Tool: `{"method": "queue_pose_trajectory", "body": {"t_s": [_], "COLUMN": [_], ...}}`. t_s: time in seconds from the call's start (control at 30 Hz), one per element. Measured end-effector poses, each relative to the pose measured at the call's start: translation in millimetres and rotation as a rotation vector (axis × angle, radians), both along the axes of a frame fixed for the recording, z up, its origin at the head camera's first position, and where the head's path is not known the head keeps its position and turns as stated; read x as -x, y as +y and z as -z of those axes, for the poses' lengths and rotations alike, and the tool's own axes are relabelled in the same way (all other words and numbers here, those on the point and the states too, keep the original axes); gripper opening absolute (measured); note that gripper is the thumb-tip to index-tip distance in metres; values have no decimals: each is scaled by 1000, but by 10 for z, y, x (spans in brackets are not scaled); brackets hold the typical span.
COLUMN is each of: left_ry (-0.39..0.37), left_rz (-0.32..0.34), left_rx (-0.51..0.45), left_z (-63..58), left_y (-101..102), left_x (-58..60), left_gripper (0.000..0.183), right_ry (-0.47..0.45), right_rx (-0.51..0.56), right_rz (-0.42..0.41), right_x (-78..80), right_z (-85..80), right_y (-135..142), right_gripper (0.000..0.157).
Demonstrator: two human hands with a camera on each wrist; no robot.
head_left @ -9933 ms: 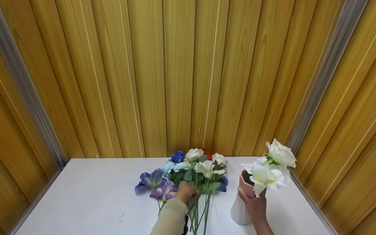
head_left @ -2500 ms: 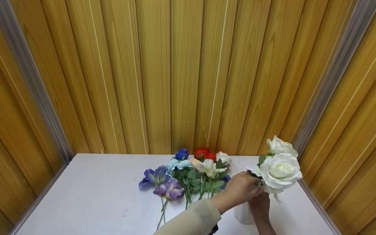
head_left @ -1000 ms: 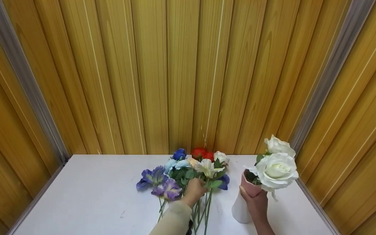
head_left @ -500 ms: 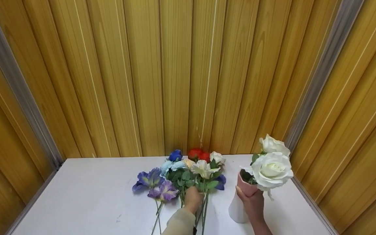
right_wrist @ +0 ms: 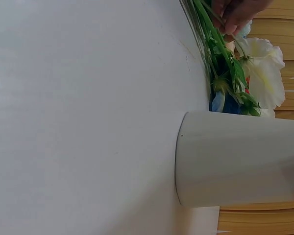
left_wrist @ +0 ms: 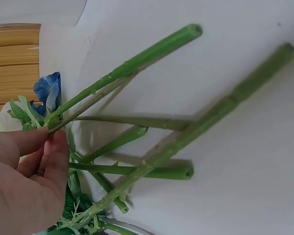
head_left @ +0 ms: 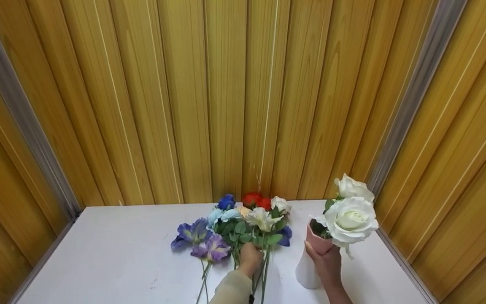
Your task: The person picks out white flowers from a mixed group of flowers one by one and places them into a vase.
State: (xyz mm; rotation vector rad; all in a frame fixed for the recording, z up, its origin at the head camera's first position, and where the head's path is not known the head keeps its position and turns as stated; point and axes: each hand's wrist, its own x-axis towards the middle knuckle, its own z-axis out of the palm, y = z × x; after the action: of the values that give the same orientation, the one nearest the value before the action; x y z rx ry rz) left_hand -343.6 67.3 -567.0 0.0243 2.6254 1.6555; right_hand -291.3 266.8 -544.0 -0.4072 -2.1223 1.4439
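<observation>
My right hand (head_left: 329, 264) grips the pink upper part of an upright vase (head_left: 307, 272), whose white base fills much of the right wrist view. White roses (head_left: 352, 221) stand in its mouth, leaning right. To the left, my left hand (head_left: 250, 257) is among the artificial flowers lying on the table. Its thumb and fingertips pinch a thin green stem, seen close in the left wrist view beside several thicker stems (left_wrist: 157, 166). In the right wrist view this stem seems to lead to a white ruffled flower (right_wrist: 262, 73).
Around the left hand lie purple irises (head_left: 212, 248), a dark blue flower (head_left: 226, 202), light blue flowers (head_left: 230, 214), red flowers (head_left: 252, 199) and another white rose (head_left: 280, 204). The white table (head_left: 120, 253) meets wood-patterned panels (head_left: 226, 105) at its back edge.
A white rose from the pile has been put into the vase, uncovering the red flowers. My left hand has gone back to the pile and pinches a stem; the right hand keeps holding the vase.
</observation>
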Motion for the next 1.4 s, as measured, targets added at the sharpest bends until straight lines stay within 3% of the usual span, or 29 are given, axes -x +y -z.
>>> {"method": "queue_pose_trajectory", "body": {"t_s": [0.63,0.8,1.07,1.4], "left_ry": [89,122,182,329], "left_rz": [17,30,-8,3], "left_rx": [-93,-103,-114,-211], "left_z": [-119,-211,-514,-1086], "left_y": [-6,-2,87,332], "left_x": [-8,-25,0,-21], "left_gripper": [24,27,17,13], "right_ry": [-9,-28,5,-5], "right_rx": [25,46,40,55], "right_rz": [-20,-44,-33,-44], "right_x": [10,18,17,21], "right_z": [-22,-22,5,-4], "right_y": [11,9,21,4], "right_gripper": [85,88,87,90]}}
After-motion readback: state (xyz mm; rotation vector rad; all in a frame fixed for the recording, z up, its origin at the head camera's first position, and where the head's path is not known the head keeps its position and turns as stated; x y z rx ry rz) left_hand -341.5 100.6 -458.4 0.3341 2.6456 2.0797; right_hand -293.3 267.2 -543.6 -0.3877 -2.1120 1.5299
